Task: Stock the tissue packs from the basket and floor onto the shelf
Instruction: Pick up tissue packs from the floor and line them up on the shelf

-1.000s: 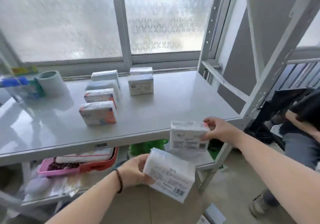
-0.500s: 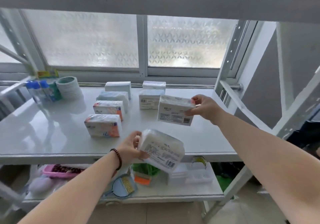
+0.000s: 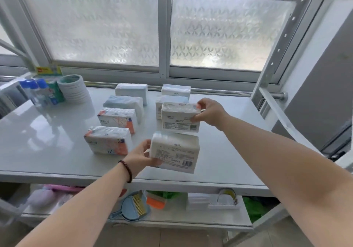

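Observation:
My left hand (image 3: 141,156) grips a white tissue pack (image 3: 174,152) by its left end, low over the front of the white shelf (image 3: 47,151). My right hand (image 3: 209,112) holds a second white tissue pack (image 3: 180,117) by its right end, just above and behind the first. Several packs stand on the shelf in two rows: orange-and-white ones (image 3: 108,140) and pale blue ones on the left, white ones (image 3: 175,91) behind the pack in my right hand. The basket and floor are out of view.
Blue-capped bottles (image 3: 38,91) and a stack of tape rolls (image 3: 74,90) stand at the shelf's back left, before a frosted window. The lower shelf holds a dustpan with brush (image 3: 133,206), an orange brush and a white box. A slanted brace (image 3: 282,116) crosses the right side.
Both hands have lifted their packs from below the shelf edge up and forward over the shelf. The right pack now hovers in front of the right row, the left pack near the front.

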